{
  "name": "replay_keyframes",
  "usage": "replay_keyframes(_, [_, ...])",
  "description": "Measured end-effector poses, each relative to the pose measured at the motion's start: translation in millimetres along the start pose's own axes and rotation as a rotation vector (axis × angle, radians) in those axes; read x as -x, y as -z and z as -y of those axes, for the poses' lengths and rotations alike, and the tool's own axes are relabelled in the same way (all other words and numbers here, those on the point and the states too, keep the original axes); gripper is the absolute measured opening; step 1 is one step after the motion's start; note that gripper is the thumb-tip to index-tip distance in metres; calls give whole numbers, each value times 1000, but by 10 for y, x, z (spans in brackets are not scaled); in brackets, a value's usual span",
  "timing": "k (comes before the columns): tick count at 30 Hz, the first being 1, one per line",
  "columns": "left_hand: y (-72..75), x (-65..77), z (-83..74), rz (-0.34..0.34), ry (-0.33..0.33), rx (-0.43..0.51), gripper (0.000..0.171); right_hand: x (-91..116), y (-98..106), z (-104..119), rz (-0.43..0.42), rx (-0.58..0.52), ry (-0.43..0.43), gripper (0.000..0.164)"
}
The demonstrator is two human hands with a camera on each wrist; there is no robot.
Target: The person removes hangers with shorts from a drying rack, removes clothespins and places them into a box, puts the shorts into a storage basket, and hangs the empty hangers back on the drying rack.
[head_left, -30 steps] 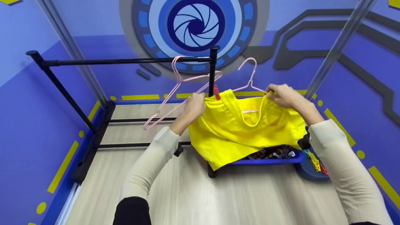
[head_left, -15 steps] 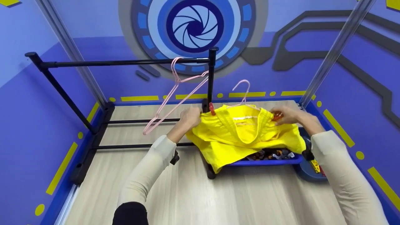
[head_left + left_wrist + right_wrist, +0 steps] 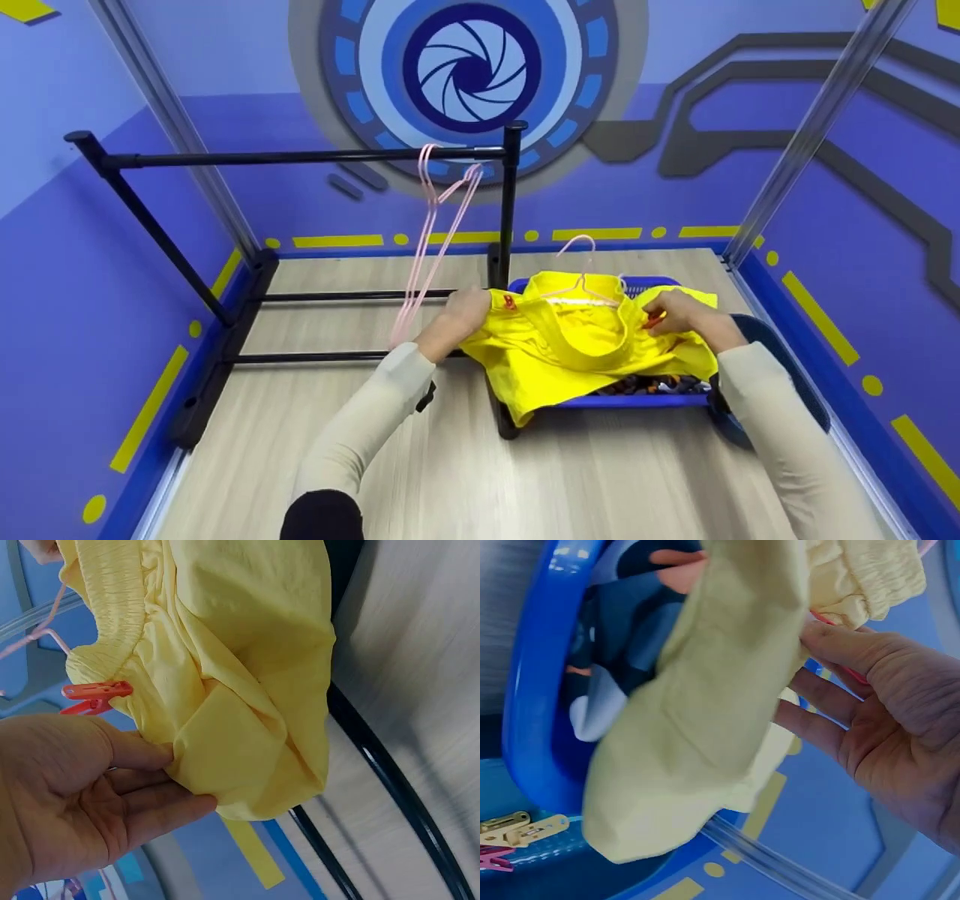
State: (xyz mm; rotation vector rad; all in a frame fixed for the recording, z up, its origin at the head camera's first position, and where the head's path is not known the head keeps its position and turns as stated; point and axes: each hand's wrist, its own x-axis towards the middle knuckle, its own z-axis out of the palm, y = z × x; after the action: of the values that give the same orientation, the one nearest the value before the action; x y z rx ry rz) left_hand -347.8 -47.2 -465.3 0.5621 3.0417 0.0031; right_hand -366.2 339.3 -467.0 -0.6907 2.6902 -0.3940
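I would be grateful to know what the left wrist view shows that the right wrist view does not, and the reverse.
Only the left wrist view shows the person's left hand, pinching the yellow cloth garment, and the black metal tubes. Only the right wrist view shows the dark patterned cloth in the glossy blue plastic basket, and the yellow and pink plastic clothespins in the teal basin. Both show the garment, its gathered waistband and the blue wall.
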Motion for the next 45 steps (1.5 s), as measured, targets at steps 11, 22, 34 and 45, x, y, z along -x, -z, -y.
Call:
replay_keyframes(11, [-260,-10,-90,-68,-102,-188,22,9,-332,-90,38,-47,-150,27])
replay_keyframes(22, [-241,42,95,-111,-145,-113,21,158,-46,-78,-41,-234,-29,45])
replay_keyframes(34, [-240,168,236,-261,-361,-207,24,302,-21,-161,-136,-510,-61,47])
replay_keyframes(45, [-260,219,284,-370,-451,-212,20,275,41,-132,-266,-526,-54,43])
